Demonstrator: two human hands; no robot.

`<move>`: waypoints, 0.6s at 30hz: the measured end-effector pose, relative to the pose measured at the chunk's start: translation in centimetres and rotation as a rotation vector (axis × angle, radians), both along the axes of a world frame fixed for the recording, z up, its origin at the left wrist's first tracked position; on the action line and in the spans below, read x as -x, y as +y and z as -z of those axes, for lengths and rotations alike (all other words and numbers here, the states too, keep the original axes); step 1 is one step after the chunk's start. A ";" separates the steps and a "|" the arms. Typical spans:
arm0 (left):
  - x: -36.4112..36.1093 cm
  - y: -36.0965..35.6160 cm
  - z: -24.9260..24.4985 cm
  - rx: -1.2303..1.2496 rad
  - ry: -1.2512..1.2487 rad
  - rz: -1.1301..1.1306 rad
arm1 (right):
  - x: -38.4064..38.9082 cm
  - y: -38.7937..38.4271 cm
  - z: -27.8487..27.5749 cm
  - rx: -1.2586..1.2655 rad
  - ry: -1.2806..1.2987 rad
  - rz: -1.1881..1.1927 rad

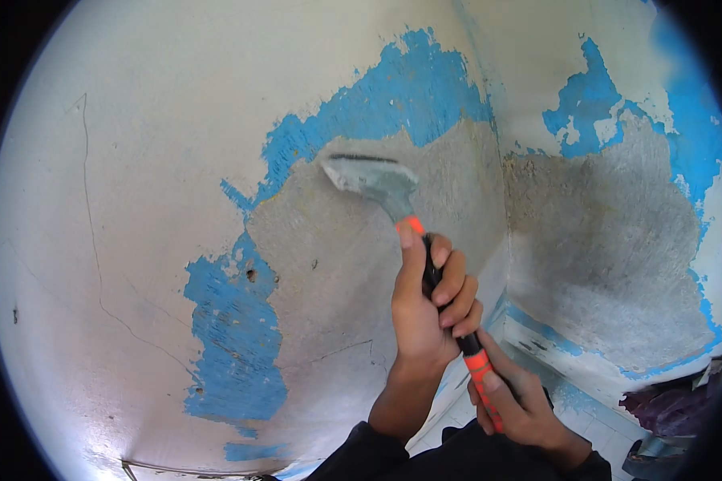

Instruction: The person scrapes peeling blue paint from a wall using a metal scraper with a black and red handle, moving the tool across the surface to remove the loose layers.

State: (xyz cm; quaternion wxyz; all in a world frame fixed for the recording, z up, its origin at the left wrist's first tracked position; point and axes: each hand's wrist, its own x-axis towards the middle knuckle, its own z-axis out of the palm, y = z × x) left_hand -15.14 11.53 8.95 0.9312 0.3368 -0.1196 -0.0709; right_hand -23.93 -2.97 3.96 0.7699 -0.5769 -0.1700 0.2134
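Note:
A long-handled scraper (375, 180) slants across the middle of the view, its grey, whitish-smeared head up against the wall. My left hand (423, 313) is closed round the black upper part of the handle, thumb along it below the orange collar. Lower down, my right hand (525, 405) grips the orange and black end. The blade lies over a bare grey plaster patch (321, 264), just below a band of blue paint (393, 92) with ragged edges.
Off-white paint (128, 200) covers the wall at left, with thin cracks. Another blue strip (237, 345) has a small hole. Past the corner, the right wall has a grey patch (602, 240) edged in blue. Dark purple cloth (674, 409) lies at lower right, near pale floor tiles (578, 445).

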 end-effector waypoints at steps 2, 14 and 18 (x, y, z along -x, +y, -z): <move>-0.6 -0.2 -0.3 -0.017 -0.015 -0.016 | -0.9 0.0 0.3 -0.004 -0.018 0.039; -2.2 -1.2 -1.3 -0.034 -0.018 -0.055 | -2.6 -0.7 -0.3 -0.010 -0.039 0.085; -1.4 -1.1 -1.1 0.006 -0.004 -0.034 | -1.7 -0.9 -0.8 0.018 -0.034 0.050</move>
